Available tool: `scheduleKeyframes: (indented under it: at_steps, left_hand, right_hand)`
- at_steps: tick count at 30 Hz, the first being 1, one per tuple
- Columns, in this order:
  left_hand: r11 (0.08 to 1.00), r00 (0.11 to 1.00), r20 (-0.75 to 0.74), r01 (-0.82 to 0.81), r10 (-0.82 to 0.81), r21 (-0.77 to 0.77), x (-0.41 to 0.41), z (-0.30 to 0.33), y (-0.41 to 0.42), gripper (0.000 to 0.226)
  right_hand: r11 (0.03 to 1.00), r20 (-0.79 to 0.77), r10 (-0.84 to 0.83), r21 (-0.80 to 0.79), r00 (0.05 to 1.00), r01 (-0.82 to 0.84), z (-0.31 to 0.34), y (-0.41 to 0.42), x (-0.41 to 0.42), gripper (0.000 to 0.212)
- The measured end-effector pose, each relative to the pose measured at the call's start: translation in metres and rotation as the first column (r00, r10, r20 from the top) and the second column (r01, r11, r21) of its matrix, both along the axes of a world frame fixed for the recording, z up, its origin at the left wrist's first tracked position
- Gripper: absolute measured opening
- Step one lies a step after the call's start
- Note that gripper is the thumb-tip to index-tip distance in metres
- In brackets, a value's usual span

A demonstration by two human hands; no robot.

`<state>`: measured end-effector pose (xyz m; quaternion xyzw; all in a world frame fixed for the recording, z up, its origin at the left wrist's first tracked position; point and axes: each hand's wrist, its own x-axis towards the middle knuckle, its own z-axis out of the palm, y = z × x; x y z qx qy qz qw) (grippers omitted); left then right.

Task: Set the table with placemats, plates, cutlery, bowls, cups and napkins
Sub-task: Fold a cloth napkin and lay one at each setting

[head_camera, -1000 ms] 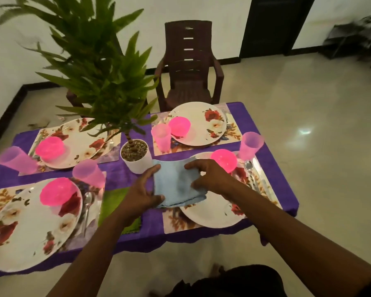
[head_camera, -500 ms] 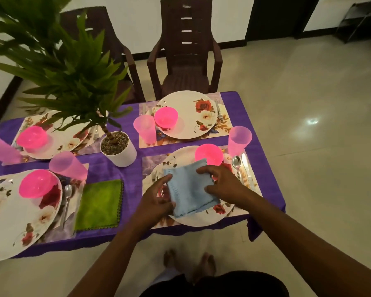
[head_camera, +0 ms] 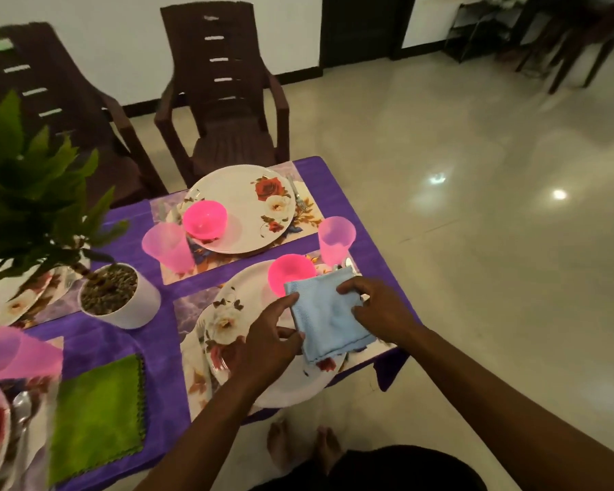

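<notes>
A folded light-blue napkin (head_camera: 328, 318) is held over the right side of the near floral plate (head_camera: 227, 317). My left hand (head_camera: 268, 340) pinches its left edge and my right hand (head_camera: 376, 311) grips its right edge. A pink bowl (head_camera: 289, 274) sits on that plate just behind the napkin. A pink cup (head_camera: 335, 239) stands at the table's right edge, with cutlery partly hidden under my right hand. A green napkin (head_camera: 98, 421) lies flat to the left on the purple tablecloth (head_camera: 156, 334).
The far setting has a floral plate (head_camera: 241, 207), a pink bowl (head_camera: 204, 219) and a pink cup (head_camera: 167, 246). A white potted plant (head_camera: 119, 295) stands mid-table. Two brown chairs (head_camera: 224, 101) sit behind. More plates and cups crowd the left edge.
Both hands carried the blue napkin rightward, from the table's middle near the pot to over the near plate's right side. The view shifted right and tilted down.
</notes>
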<state>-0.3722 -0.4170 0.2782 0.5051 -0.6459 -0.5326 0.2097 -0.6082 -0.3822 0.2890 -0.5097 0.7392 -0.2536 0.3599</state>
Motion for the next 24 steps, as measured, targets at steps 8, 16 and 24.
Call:
scheduleKeyframes:
  at_steps: [8, 16, 24]
  left_hand:
    - [0.992, 0.992, 0.019, 0.126, -0.125, -0.033, -0.084, -0.005, -0.009, 0.064]
    - [0.999, 0.994, 0.106, 0.038, -0.038, 0.005, -0.159, -0.028, 0.002, 0.068]
    - [0.996, 0.979, 0.19, -0.083, 0.074, 0.037, -0.222, -0.053, 0.013, 0.075]
  right_hand:
    - [0.985, -0.123, -0.171, -0.015, 0.978, 0.17, -0.005, 0.007, -0.069, 0.031]
    - [0.988, -0.134, -0.148, 0.019, 0.98, 0.152, -0.026, 0.01, -0.126, 0.026]
    - [0.998, -0.183, 0.035, 0.056, 0.982, -0.025, -0.041, -0.005, -0.173, 0.035]
